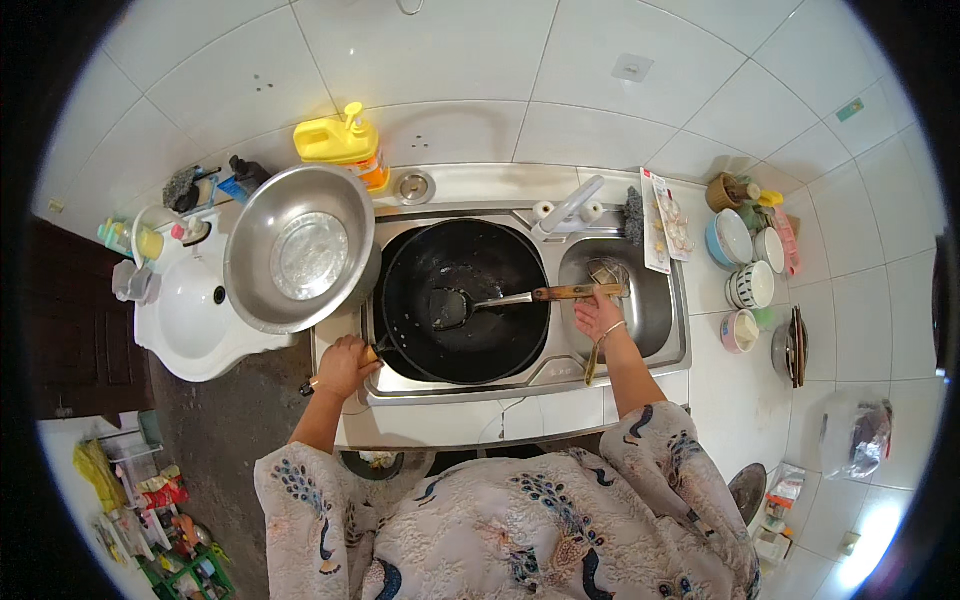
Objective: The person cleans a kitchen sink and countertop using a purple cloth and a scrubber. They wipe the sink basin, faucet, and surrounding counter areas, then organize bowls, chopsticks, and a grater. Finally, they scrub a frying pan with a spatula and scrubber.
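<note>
A large black wok (470,345) rests over the left basin of a steel double sink (550,370), with a little liquid and small bits in its bottom. My left hand (345,368) is closed around the wok's short handle (371,355) at its near left side. Over the right basin, my right hand (599,316) grips the wooden handle of a spatula (515,299). The spatula's dark blade lies inside the wok, near its middle. Part of the handle's far end is by a small wire-like item (607,268) in the right basin.
A big steel basin (350,240) stands left of the wok, beside a white washbasin (190,330). Behind are a yellow pump jug (345,142) and the faucet (572,205). Several bowls (750,287) and a lidded pot (787,350) line the right counter.
</note>
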The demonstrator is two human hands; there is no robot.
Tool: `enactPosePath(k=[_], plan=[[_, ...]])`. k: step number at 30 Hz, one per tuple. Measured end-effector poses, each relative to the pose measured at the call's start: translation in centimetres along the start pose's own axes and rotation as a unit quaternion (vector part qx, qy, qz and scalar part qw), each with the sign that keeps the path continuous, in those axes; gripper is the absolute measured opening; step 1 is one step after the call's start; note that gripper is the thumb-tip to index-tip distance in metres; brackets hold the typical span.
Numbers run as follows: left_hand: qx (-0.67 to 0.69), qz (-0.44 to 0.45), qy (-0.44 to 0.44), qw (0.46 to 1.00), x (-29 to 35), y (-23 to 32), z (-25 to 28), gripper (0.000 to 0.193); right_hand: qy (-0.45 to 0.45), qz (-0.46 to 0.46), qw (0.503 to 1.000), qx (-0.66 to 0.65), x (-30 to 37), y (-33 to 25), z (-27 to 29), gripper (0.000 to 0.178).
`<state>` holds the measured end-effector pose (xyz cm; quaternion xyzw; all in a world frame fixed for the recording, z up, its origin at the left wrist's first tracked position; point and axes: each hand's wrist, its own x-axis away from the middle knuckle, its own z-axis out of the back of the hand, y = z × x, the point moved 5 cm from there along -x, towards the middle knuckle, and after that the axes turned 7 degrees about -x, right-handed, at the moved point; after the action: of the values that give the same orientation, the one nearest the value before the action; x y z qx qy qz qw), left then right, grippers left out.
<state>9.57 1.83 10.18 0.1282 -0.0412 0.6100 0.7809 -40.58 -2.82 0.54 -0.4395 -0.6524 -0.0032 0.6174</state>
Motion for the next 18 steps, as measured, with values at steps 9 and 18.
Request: enactPosePath(k=[9, 18], plan=[[0.010, -0.019, 0.031, 0.999, -0.6, 0.3, 0.3, 0.039, 0.047, 0.509, 0.656, 0.556, 0.5, -11.1, -14.7, 0.038], [-0.011, 0.028, 0.011, 1.000, -0.1, -0.4, -0.9, 0.041, -0.022, 0.388, 0.598, 0.701, 1.7, -12.4, -21.8, 0.042]])
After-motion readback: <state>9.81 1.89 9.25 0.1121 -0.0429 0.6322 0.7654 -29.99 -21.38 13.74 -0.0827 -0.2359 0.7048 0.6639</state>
